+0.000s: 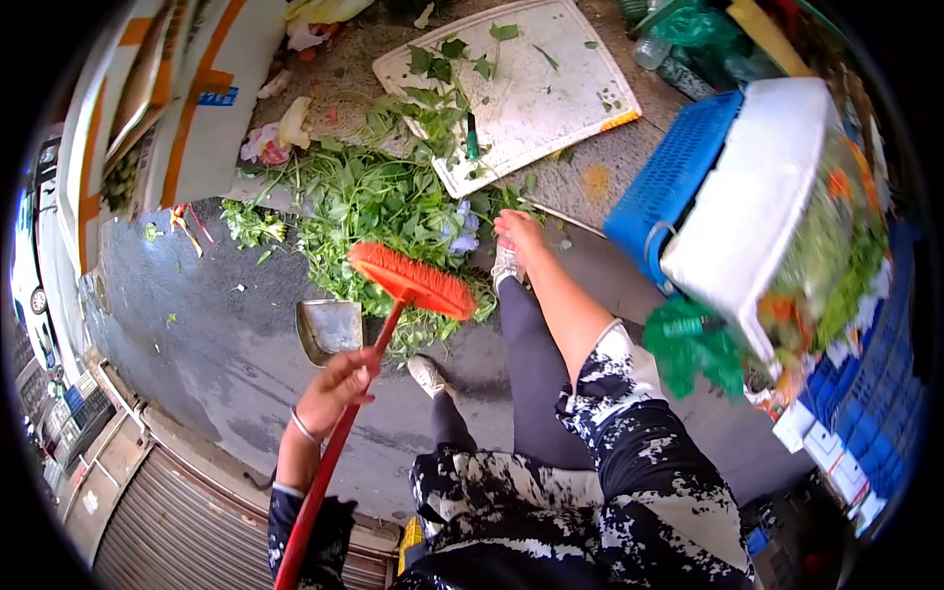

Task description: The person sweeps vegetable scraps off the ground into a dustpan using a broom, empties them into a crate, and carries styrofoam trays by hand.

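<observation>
My left hand (334, 395) is wrapped round the red handle of a broom (418, 283). The broom's orange-red bristles face up and away, over a heap of leafy green stems (354, 211) on the ground. My right hand (521, 236) reaches down above my right shoe (505, 265), at the heap's right edge. Its fingers are curled in, and what they hold, if anything, is hidden. A crumpled pale-blue piece (460, 231) lies among the greens just left of that hand. Left of my feet, near the broom head, rests a metal dustpan (330, 329).
A dirty white foam board (551, 74) bears loose leaves and a green-handled tool (472, 136). On the right stand a blue crate (669, 182), a white foam box (752, 187) and a green plastic bag (693, 344). Taped foam boxes (211, 108) stand at upper left.
</observation>
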Tool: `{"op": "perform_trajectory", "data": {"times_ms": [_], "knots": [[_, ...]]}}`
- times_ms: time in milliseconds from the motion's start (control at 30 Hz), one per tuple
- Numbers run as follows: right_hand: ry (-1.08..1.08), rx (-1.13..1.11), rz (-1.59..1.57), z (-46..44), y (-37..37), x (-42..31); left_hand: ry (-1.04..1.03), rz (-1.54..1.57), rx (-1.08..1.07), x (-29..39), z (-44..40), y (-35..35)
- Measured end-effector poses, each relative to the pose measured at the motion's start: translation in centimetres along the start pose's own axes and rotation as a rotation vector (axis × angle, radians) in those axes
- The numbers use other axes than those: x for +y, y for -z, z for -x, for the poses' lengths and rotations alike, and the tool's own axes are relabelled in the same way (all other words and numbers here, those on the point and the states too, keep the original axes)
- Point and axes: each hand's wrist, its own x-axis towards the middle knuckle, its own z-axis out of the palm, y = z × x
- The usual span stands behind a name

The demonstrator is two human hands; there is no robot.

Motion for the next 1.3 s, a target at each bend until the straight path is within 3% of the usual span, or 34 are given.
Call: {"op": "perform_trajectory", "data": {"times_ms": [67, 133, 167, 267, 367, 433, 467, 567, 633, 700, 833, 967, 1033, 1067, 1100, 1167, 1233, 1300], "knots": [[-0.036, 0.015, -0.039, -5.8, 0.0, -0.9, 0.053, 0.078, 0.022, 1.1, -2.0, -1.1], [-0.080, 0.226, 0.073, -9.8, -1.2, -2.7, 0.102, 0.152, 0.048, 2.3, -3.2, -2.0], [0.079, 0.400, 0.036, -16.0, -0.9, 0.1, 0.094, 0.164, 0.079, 2.7, -3.9, -2.6], [0.022, 0.383, -0.025, -18.8, -1.4, -2.6, 0.091, 0.210, 0.137, 4.0, -5.0, -3.5], [-0.120, 0.559, -0.199, -19.3, -1.4, -3.9, 0.081, 0.248, 0.166, 4.8, -5.3, -4.3], [-0.324, 0.111, -0.215, -18.3, 0.1, -4.2, 0.055, 0.175, 0.228, 4.3, -5.2, -4.5], [-0.403, 0.023, -0.231, -17.7, 0.1, -4.5, 0.047, 0.184, 0.232, 4.0, -5.1, -4.4], [-0.276, -0.249, -0.458, -11.5, -0.2, -5.8, 0.056, 0.227, 0.291, 3.0, -5.5, -2.8], [-0.189, -0.389, -0.490, -7.4, 0.0, -5.5, -0.167, -0.218, 0.369, 1.8, -5.7, -1.7], [-0.193, -0.406, -0.481, -2.1, 0.6, -5.3, -0.248, -0.413, 0.406, 1.9, -5.4, -1.7], [-0.166, -0.597, -0.475, 9.7, 0.7, -4.5, -0.196, 0.060, 0.365, 1.9, -3.9, -2.5], [-0.107, -0.664, -0.436, 20.8, -0.5, -5.2, -0.316, 0.549, 0.050, 2.7, -0.9, -3.6], [-0.071, -0.649, -0.296, 24.6, -1.4, -6.0, -0.336, 0.412, 0.127, 1.6, 0.6, -2.7], [-0.056, -0.557, -0.014, 26.3, -1.4, -7.1, -0.350, 0.417, 0.125, 0.9, 1.5, -2.5], [-0.035, -0.563, -0.006, 27.6, -1.7, -8.9, -0.413, 0.479, 0.098, 1.0, 2.4, -2.3], [-0.010, -0.122, 1.034, 29.2, -1.4, -11.6, -0.481, 0.549, 0.066, 0.8, 3.8, -2.7], [0.381, 0.103, 1.069, 31.2, -3.4, -11.4, -0.525, 0.515, 0.076, 1.1, 4.4, -2.3], [0.730, 0.087, 1.077, 36.7, -8.3, -12.3, -0.563, 0.517, 0.009, 1.3, 5.3, -2.0]]}}
